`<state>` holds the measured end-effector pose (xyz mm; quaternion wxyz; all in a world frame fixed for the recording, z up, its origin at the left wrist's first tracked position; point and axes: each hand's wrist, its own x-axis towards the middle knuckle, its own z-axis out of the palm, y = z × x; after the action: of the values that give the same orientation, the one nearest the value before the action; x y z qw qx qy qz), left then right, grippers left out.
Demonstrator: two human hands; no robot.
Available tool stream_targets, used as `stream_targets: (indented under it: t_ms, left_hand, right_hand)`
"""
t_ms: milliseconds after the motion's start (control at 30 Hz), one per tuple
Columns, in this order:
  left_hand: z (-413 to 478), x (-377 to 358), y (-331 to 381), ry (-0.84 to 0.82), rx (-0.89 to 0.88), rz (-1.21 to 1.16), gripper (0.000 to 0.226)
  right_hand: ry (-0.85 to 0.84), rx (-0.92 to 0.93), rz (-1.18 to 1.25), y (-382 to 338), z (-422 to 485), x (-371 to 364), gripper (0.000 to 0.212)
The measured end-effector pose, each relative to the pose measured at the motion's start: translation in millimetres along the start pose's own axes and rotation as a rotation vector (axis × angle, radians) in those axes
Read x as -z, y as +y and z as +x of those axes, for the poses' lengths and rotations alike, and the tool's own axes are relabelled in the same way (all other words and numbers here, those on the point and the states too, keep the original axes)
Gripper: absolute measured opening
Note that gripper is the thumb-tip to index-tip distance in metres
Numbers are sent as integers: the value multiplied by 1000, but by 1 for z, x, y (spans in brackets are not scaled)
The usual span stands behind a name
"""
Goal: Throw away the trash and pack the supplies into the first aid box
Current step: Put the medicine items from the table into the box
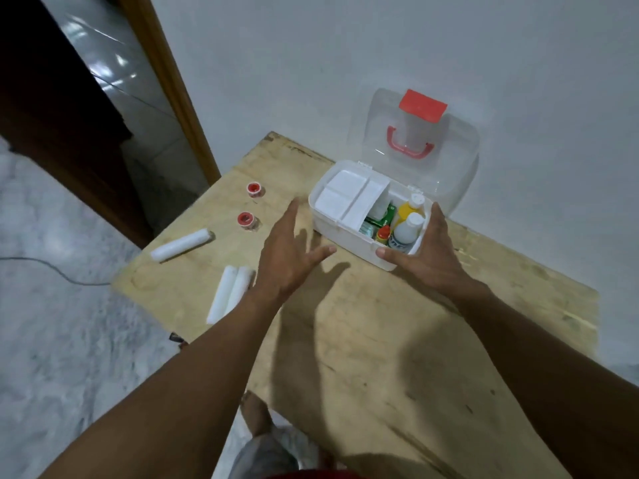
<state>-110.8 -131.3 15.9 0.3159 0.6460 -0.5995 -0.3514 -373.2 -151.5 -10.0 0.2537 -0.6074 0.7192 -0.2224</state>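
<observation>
The white first aid box point(345, 236) stands open on the wooden table point(380, 340), its clear lid point(418, 167) with red latch and handle leaning back against the wall. Inside are a white tray point(349, 197), a yellow bottle point(408, 210), a white bottle point(405, 233), a small red-capped bottle point(383, 234) and a green packet point(380, 220). My right hand point(425, 257) grips the box's near right corner, thumb on the front wall. My left hand point(290, 257) hovers with fingers spread just left of the box. Two red tape rolls point(255, 189) point(246, 219) and white gauze rolls point(181, 245) point(230, 292) lie on the table's left part.
The table stands in a corner against a white wall. Its left edge drops to a marbled floor with a thin cable point(52, 267). A wooden door frame point(166, 81) and an open dark door are at the far left. My foot point(256, 413) shows below the near edge.
</observation>
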Motion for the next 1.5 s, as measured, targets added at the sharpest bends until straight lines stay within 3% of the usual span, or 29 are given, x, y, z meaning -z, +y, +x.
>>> stream_targets:
  t_ms: [167, 233, 433, 600, 733, 833, 933, 1067, 1233, 1500]
  left_hand:
    - [-63, 10, -35, 236, 27, 318, 57]
    - [-80, 17, -49, 308, 84, 415, 48]
    - [-92, 45, -66, 338, 326, 484, 48]
    - [-72, 51, -62, 283, 487, 479, 61]
    - [-56, 46, -63, 208, 484, 530, 62]
    - [-46, 42, -66, 148, 482, 567, 47]
    - [-44, 45, -58, 159, 528, 457, 31]
    - [-40, 49, -54, 154, 535, 459, 39]
    - [-35, 52, -58, 68, 480, 549, 23]
    - [-40, 53, -60, 78, 535, 560, 27]
  right_hand:
    - [11, 21, 42, -3, -5, 2, 132]
    - [19, 27, 54, -4, -6, 2, 132]
    - [11, 49, 80, -4, -8, 4, 133]
    - [1, 53, 91, -1, -6, 4, 136]
    - [-3, 62, 80, 0, -2, 5, 136]
    - [-4, 66, 79, 2, -1, 5, 136]
    - [-4, 62, 77, 3, -1, 5, 136]
    - [-5, 53, 76, 2, -1, 4, 137]
    - [4, 51, 85, 3, 0, 4, 137]
    - [-31, 33, 50, 0, -5, 7, 137]
